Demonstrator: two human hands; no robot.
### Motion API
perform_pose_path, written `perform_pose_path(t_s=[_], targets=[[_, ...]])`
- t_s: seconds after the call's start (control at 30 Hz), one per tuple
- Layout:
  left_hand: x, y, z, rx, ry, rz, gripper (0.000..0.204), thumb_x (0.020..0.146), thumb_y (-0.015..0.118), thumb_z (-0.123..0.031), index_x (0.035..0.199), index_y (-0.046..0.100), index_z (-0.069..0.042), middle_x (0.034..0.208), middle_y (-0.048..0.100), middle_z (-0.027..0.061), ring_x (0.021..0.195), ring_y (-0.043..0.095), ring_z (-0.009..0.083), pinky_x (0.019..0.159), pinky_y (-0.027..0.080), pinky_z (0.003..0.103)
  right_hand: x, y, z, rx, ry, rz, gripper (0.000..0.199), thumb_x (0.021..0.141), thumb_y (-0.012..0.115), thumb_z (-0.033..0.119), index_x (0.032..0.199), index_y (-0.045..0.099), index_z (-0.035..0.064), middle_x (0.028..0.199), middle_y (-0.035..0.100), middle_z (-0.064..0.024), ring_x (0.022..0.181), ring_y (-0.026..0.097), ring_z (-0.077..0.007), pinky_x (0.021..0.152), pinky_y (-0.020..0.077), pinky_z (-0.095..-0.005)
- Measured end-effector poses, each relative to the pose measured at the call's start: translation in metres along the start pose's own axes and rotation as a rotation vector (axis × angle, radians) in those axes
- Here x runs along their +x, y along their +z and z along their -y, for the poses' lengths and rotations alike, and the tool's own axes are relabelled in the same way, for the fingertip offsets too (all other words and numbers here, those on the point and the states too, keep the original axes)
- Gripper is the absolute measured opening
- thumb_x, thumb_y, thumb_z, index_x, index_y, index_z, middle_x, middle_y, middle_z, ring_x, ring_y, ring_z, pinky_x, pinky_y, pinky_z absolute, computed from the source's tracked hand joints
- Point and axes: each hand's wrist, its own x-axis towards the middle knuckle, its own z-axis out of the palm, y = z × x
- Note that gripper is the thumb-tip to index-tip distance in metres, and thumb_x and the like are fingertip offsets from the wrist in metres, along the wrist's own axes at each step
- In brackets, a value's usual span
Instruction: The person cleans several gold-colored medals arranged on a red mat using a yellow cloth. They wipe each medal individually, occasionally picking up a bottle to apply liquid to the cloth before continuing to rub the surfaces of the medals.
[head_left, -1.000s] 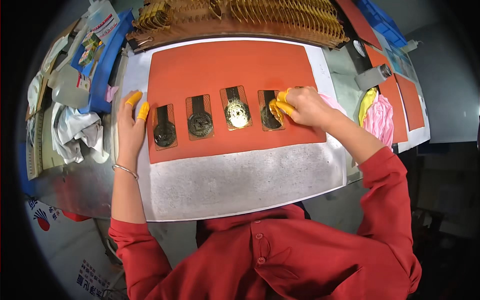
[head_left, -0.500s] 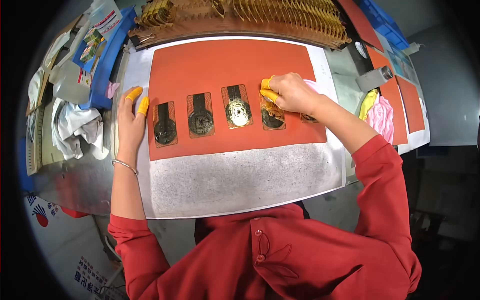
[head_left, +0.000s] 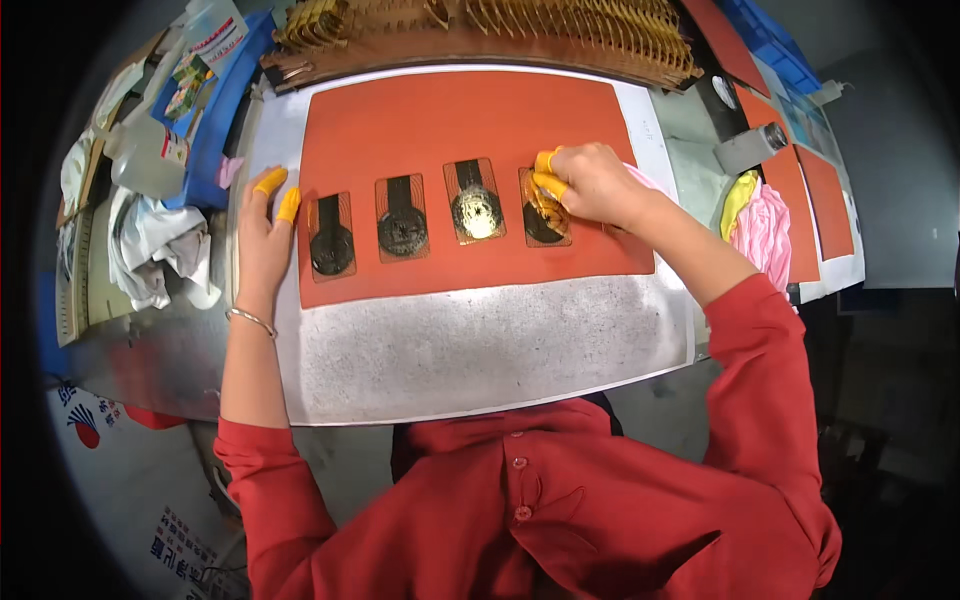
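Orange mat (head_left: 460, 115) carries at least four dark-and-gold plates (head_left: 403, 218) in a row. My right grip (head_left: 597, 187) bends over the fourth plate (head_left: 545, 234); cannot tell whether it pinches anything. My left grip (head_left: 262, 240) rests open, empty, beside the mat. Judgement: fourth plate mid-handling; finished versus remaining plates indeterminable.

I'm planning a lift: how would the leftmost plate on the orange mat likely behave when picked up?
The plate looks thin and lies flat on the mat, so it's probably light and awkward to get under. Its straight edges suggest some stiffness. Orange seems to show through its border, so that part may bend easily.
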Motion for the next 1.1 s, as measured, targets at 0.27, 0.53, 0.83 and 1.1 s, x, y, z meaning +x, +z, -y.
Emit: perform_pose_path(t_s=[0.27, 0.53, 0.83, 1.1], targets=[[0.003, -0.003, 0.000, 0.151, 0.005, 0.012, 0.030, 0.087, 0.056, -0.010, 0.113, 0.054, 0.004, 0.118, 0.053, 0.0175, 0.114, 0.049, 0.0296, 0.097, 0.039, 0.034, -0.021, 0.003, -0.001, 0.026, -0.009, -0.008, 0.010, 0.076, 0.063, 0.016, 0.075, 0.058, 0.0079, 0.063, 0.056, -0.0112, 0.058, 0.057, -0.0318, 0.053, 0.0453, -0.0422], [0.002, -0.003, 0.003, 0.239, 0.001, -0.012, 0.029, 0.087, 0.056, -0.011, 0.111, 0.055, 0.004, 0.118, 0.054, 0.0168, 0.110, 0.051, 0.0307, 0.094, 0.040, 0.035, -0.041, 0.005, 0.019, 0.106, -0.120, 0.045, 0.009, 0.076, 0.063, 0.014, 0.076, 0.059, 0.0053, 0.061, 0.055, -0.0118, 0.054, 0.056, -0.0301, 0.049, 0.0445, -0.0406], [-0.007, -0.009, 0.010, 0.155, -0.005, -0.039, 0.028, 0.085, 0.057, -0.008, 0.110, 0.056, 0.003, 0.116, 0.055, 0.0166, 0.110, 0.051, 0.0299, 0.095, 0.039, 0.034, -0.018, 0.008, 0.043, 0.130, -0.108, 0.105, 0.010, 0.077, 0.059, 0.017, 0.072, 0.058, 0.0088, 0.063, 0.057, -0.0123, 0.059, 0.057, -0.0323, 0.053, 0.0448, -0.0423], [-0.004, -0.004, 0.008, 0.062, -0.003, -0.051, 0.028, 0.085, 0.057, -0.009, 0.110, 0.056, 0.003, 0.112, 0.057, 0.0149, 0.107, 0.053, 0.0282, 0.093, 0.040, 0.033, 0.004, 0.008, 0.033, 0.088, 0.085, 0.059, 0.013, 0.079, 0.057, 0.018, 0.076, 0.058, 0.0047, 0.073, 0.061, -0.0154, 0.066, 0.059, -0.0352, 0.060, 0.0463, -0.0454]])
